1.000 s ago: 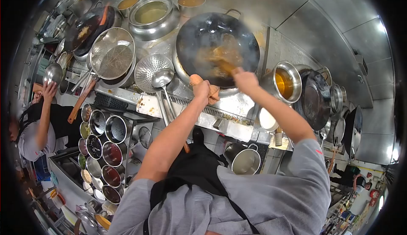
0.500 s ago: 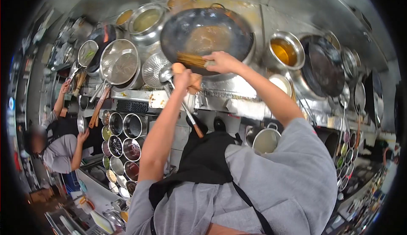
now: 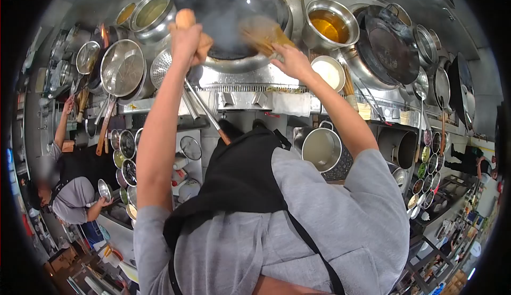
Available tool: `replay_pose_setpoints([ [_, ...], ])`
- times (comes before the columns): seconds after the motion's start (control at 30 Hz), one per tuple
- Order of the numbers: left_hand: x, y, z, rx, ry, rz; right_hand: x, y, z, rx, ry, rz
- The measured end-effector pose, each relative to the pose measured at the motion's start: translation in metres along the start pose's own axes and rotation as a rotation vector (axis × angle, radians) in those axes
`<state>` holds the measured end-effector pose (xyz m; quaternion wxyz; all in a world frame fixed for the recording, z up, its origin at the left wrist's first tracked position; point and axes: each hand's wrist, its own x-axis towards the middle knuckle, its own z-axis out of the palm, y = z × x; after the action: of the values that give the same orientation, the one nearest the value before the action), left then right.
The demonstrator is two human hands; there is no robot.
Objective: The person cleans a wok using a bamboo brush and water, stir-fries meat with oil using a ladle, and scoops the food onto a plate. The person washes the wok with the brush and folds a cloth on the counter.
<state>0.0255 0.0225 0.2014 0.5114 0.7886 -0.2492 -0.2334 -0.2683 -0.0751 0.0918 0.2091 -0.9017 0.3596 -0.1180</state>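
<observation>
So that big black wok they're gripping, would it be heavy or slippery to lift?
Probably heavy: the wok is wide, dark metal. It likely tips easily, since the left hand grips only one edge. Probably hot rather than slippery: the grip goes through a cloth, and haze rises inside.

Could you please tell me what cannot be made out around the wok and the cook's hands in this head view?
- Wok contents: veiled by steam, far rim cut off at the top.
- Bamboo brush in the right hand: motion-blurred.
- Wok handle: hidden by the cloth in the left hand.
- Condiment bowls: too small to identify.
</observation>
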Motion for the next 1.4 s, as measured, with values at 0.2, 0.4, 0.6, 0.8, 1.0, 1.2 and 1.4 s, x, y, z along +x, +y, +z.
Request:
replay_pose_setpoints([
  [0.2, -0.010, 0.066, 0.029, 0.419, 0.148, 0.463, 0.060, 0.011, 0.006, 0.096, 0.080, -0.004],
  [0.4, -0.067, 0.095, 0.032, 0.506, 0.005, 0.310, 0.069, -0.016, -0.040, 0.295, -0.060, 0.285],
  [0.6, -0.069, 0.042, 0.027, 0.501, 0.129, 0.354, 0.059, -0.005, 0.005, -0.030, 0.095, 0.045],
  [0.8, -0.003, -0.076, -0.016, -0.105, 0.116, 0.165, 0.010, 0.061, 0.078, -0.009, 0.302, 0.255],
  [1.0, 0.004, -0.183, -0.014, -0.645, -0.050, -0.405, -0.069, 0.049, 0.149, -0.011, 0.443, 0.504],
  [1.2, 0.013, -0.188, 0.060, -0.844, -0.047, -0.286, -0.085, -0.072, 0.194, 0.509, 0.099, 0.031],
  [1.4, 0.028, -0.169, 0.041, -0.825, -0.445, -0.711, -0.061, -0.168, 0.262, 1.104, -1.037, 0.691],
])
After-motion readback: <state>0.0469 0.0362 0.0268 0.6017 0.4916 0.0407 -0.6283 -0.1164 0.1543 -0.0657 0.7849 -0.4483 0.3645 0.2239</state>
